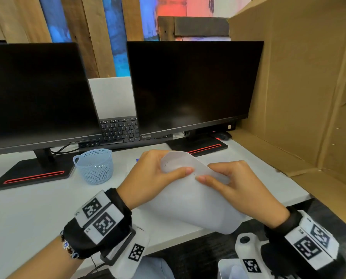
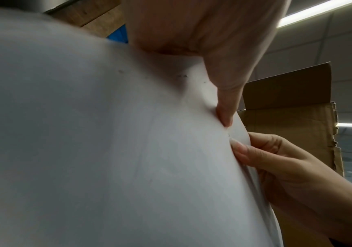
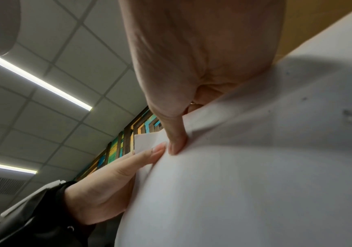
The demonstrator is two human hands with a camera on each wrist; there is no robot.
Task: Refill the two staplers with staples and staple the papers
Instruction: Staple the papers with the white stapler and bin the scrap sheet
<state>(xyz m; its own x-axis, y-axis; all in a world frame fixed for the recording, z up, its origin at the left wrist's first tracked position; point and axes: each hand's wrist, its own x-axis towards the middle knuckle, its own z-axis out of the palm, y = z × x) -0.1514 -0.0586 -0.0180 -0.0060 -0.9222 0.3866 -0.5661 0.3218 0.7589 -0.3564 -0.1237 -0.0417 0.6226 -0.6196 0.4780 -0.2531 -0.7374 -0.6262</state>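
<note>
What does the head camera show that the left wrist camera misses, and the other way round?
Only the head view shows the two dark monitors, the keyboard and the blue basket on the desk. Only the left wrist view shows ceiling lights and small staple marks up close. Both show the left hand and right hand pinching the white papers, plus the cardboard box.

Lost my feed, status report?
Left hand and right hand both pinching papers above desk. No stapler in view. Nothing in the way.
</note>
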